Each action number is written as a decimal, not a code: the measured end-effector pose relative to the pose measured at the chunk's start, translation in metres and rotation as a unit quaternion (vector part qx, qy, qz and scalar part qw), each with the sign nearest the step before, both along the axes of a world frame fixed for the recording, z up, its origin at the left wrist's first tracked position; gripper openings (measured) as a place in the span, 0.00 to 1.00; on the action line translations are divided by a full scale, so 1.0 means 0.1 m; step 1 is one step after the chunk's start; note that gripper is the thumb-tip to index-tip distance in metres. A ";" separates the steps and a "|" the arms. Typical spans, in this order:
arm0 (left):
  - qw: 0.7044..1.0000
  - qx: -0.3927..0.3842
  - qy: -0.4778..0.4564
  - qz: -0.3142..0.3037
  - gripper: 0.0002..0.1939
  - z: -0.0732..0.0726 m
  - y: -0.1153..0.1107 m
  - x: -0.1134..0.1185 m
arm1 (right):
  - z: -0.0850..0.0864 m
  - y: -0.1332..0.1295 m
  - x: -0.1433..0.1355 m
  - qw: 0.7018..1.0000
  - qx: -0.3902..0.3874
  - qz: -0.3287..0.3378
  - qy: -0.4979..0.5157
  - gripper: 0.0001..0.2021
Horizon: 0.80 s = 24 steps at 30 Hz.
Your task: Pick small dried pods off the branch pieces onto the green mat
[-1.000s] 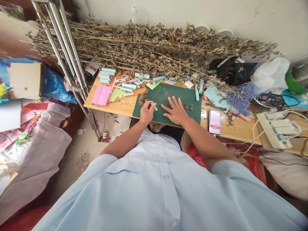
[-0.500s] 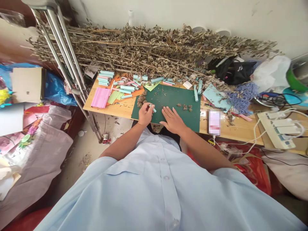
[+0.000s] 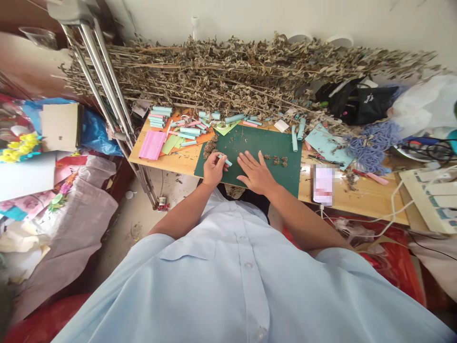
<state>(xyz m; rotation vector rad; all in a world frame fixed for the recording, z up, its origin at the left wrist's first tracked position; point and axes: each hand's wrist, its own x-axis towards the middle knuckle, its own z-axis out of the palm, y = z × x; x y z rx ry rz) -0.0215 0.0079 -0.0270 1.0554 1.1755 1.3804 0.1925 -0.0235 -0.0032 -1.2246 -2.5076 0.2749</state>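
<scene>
Over the dark-green rectangular mat (image 3: 289, 178) | eight o'clock: left grip (image 3: 213, 170) closed on small pale-blue roll (image 3: 227, 162) | six o'clock: right grip (image 3: 256, 173) open | three o'clock: brown dried clumps (image 3: 276, 160)

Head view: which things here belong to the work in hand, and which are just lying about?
Probably in the work:
- small light-blue roll, in the left hand
- green mat, under the spread right hand
- brown clumps on the mat

Apparently just lying about:
- phone
- blue-purple string
- power strip
</scene>
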 end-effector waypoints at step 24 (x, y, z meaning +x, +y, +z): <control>0.966 -0.173 -0.176 -0.072 0.21 0.86 0.06 0.25 | -0.35 -0.18 0.17 0.914 -0.013 -0.231 0.333 0.15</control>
